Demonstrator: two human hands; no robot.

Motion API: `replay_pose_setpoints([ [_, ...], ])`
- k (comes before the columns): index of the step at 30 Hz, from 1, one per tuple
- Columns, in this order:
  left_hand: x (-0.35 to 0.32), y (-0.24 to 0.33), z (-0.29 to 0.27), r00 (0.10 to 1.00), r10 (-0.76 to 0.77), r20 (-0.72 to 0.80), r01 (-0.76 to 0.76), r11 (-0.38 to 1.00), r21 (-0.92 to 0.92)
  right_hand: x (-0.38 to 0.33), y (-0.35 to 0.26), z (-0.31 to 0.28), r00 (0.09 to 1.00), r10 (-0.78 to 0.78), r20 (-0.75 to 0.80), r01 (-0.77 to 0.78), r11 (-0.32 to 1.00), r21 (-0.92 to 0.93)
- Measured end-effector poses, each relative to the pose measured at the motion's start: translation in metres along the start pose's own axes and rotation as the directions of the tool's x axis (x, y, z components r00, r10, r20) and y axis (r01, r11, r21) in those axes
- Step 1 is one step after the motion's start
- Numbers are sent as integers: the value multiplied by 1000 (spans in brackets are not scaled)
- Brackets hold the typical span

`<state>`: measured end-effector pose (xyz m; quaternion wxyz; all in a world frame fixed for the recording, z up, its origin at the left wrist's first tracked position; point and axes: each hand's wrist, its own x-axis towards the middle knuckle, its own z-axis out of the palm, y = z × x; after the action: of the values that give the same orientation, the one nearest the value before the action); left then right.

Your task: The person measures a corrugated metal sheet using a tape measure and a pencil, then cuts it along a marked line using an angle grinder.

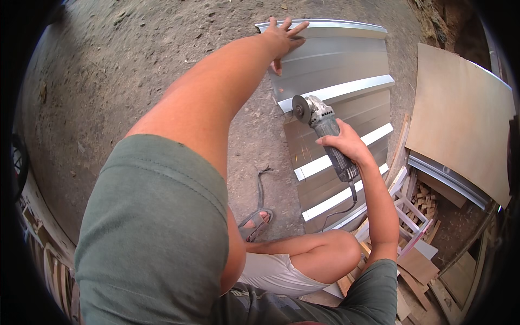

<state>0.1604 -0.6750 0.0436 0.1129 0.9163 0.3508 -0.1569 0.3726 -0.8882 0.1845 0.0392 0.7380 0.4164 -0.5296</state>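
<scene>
Presently in hand: 1 angle grinder (327, 124), over 1 ribbed metal sheet (336, 58)

Metal sheet: silver-grey, bright raised ribs, laid flat on the ground (162, 49). Left hand (284, 40): fingers spread, resting on the sheet's far left corner. Right hand (348, 142): clamped around the grinder's body, well apart from the left. Disc (300, 110): by the sheet's left edge, at the end of 1 rib; cannot tell whether touching. Cord (355, 196): leaves the tool's rear, above the sheet's near part. Sandalled foot (255, 223): 1, beside the near left corner. Light-brown board (460, 108): 1, beyond the sheet's right edge.
</scene>
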Motion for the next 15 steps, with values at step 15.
replay_pose_setpoints([
  [15, 0, 1, -3, 1000, -8, 19, 8, 1000, -5, 2, -1, 2, 1000, 18, 21, -18, 1000, -12],
])
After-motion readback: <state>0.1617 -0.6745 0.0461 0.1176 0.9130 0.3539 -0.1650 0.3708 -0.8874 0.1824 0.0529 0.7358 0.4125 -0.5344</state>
